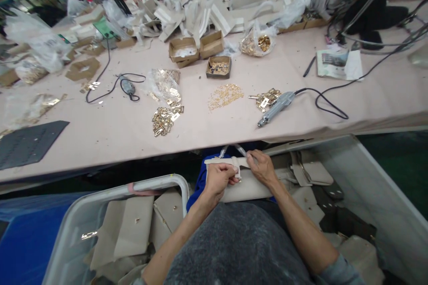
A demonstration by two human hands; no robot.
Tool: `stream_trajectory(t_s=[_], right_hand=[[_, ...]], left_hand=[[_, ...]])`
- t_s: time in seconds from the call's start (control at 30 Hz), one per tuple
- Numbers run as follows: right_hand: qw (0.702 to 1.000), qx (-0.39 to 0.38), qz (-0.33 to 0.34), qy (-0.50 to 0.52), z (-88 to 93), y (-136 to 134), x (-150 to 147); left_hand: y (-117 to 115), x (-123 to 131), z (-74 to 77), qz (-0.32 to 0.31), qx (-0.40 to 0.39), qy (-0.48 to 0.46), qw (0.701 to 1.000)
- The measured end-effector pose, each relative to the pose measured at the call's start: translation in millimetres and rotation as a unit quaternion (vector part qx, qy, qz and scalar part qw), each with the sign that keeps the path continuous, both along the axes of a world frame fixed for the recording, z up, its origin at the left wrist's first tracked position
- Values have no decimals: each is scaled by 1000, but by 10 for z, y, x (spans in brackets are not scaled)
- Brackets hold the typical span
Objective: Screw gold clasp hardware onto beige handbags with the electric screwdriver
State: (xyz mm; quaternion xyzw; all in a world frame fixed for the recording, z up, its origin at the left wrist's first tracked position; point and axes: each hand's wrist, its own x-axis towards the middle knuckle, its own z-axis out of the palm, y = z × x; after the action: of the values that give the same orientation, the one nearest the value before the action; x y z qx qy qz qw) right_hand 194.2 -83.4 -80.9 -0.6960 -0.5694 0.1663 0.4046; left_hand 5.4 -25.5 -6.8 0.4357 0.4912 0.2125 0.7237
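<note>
Beige, smooth, leather-like sheeting forms the flat rectangular bag (249, 190) at the centre, which lies across the person's lap, just below the near edge of the pale pink, cloth-covered counter (200, 136). Left hand (219, 180): thumb and fingertips are drawn together in a pinch on the narrow strap of the bag, near a small bright metal fitting. Right hand (262, 167): the fingers are curled, with thumb and forefinger closed on the strap farther along, at the upper edge. Deep blue cloth (199, 182) shows in soft folds beside the bag.

On the counter, flat gold-coloured metal rectangles with cut-out centres form a loose, glossy heap (162, 121); to the right, tiny gold-coloured metal parts (225, 96) lie in a thin, grainy scatter. A grey, cylindrical electric screwdriver (277, 107) with a tapered metal nose and a black cord rests against a smaller heap of gold-coloured metal pieces (266, 98). Behind the scatter stands a shallow, dark-sided cardboard box (219, 69) containing small parts.

To either side of the person, a rounded, translucent white plastic bin (68, 222) and a straight-walled pale grey bin (377, 182) hold further flat bags; those at left are beige, those at right beige and dark grey.
</note>
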Motion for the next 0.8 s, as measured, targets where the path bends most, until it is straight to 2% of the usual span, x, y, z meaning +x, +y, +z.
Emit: stream_trajectory(t_s=[0.23,0.37,0.47,0.57,0.7,0.8], right_hand=[[997,-51,-41,36,23,25,14],[995,-78,-49,36,69,38,14],[997,-70,-40,6,135,29,56],[998,-19,-64,-21,329,31,114],[994,61,-87,-17,784,109,195],[989,104,-98,-47,1071,289,349]], left_hand=[[18,37,-170,41,-12,-61,997],[11,34,-248,36,-8,-80,996],[0,11,-335,24,-2,-68,997],[7,-6,-407,19,6,-63,998],[34,-30,-446,7,7,-58,998],[58,-50,-473,-9,21,-56,998]])
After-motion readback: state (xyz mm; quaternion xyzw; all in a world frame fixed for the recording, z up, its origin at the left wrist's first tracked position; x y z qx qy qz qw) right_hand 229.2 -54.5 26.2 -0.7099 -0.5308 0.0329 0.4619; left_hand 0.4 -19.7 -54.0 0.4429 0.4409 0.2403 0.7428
